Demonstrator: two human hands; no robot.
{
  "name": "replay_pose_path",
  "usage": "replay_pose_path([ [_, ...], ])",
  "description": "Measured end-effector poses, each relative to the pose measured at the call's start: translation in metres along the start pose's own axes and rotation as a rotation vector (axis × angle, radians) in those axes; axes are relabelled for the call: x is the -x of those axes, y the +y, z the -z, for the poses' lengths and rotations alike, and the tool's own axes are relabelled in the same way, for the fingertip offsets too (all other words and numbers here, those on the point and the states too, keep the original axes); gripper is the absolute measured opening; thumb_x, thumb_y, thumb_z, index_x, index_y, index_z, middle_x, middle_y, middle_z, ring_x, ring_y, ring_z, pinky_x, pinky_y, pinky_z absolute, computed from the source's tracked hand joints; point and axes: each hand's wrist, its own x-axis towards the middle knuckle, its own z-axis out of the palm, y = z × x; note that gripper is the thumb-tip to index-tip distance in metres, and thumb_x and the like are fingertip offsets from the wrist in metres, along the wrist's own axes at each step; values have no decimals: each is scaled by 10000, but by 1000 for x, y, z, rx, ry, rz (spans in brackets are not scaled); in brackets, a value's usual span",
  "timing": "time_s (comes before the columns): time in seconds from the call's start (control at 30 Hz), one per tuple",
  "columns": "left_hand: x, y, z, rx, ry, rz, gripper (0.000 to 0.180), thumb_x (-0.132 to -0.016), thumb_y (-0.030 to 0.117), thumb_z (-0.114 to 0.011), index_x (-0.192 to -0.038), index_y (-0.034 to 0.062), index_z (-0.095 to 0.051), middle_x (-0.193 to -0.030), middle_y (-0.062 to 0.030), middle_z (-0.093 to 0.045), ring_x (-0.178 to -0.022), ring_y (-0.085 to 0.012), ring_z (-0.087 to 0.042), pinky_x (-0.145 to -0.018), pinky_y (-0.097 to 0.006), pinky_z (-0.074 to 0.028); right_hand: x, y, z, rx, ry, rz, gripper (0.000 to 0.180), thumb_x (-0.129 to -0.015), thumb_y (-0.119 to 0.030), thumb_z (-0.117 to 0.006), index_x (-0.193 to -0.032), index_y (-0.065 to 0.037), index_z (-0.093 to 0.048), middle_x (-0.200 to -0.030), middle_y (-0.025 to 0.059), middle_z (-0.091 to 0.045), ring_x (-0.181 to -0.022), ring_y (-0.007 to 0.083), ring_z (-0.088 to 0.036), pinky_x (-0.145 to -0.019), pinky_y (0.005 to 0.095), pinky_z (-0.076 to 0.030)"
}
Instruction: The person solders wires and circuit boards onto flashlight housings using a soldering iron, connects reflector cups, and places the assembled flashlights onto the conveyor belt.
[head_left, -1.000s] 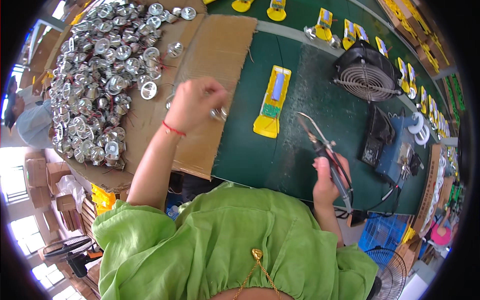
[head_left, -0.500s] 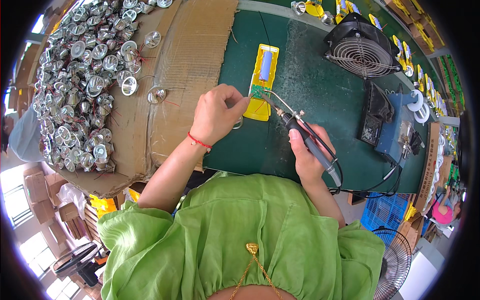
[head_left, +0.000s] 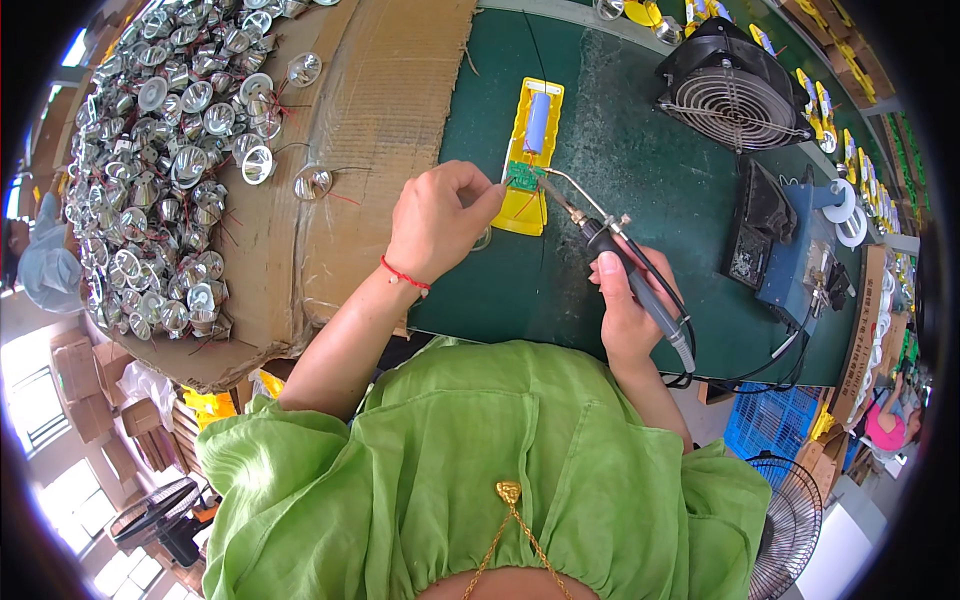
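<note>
A yellow plastic housing (head_left: pixel 522 212) lies on the green work surface, with a blue cylindrical battery (head_left: pixel 537 124) in its upper part. Below the battery sits a small green circuit board (head_left: pixel 524 176), with thin wires around it. My left hand (head_left: pixel 440 215) is closed in a pinch at the board's left edge; what its fingertips hold is too small to make out. Partly hidden beside that hand is a round, shiny rim (head_left: pixel 483 240). My right hand (head_left: pixel 630 305) grips a soldering iron (head_left: pixel 640 290) with a thin metal tube along it. Its tip reaches the board's right side.
Silvery reflector cups (head_left: pixel 190 165) with wires are heaped on cardboard (head_left: pixel 370 150) at left. A black fan (head_left: pixel 733 95) stands at the far right, near a blue device (head_left: pixel 790 240) holding white spools. More yellow housings (head_left: pixel 820 110) line the right edge.
The iron has drawn back slightly to the right, and more of the circuit board shows. My left hand keeps its pinch beside the board. The whole view has shifted a little.
</note>
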Motion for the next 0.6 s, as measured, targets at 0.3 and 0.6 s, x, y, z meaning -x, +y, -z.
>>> replay_pose_path([
  [0.3, 2, 3, 2, 24, -17, -66, 219, -806, 234, -703, -772, 18, -694, -744, -101, -649, -659, -223, -648, -608, -343, -491, 5, 3, 7, 43, -48, 10, 199, -828, -55, -725, -969, 45, -627, -747, 52, -653, -613, 55, -570, -550, 186, -448],
  [0.6, 0, 5, 0, -36, -21, -115, 201, -787, 203, -720, -754, 8, -690, -788, -114, -638, -688, -240, -652, -624, -350, -498, 3, 2, 5, 95, -68, 28, 187, -813, -62, -733, -934, 36, -630, -726, 39, -649, -601, 56, -571, -544, 190, -449],
])
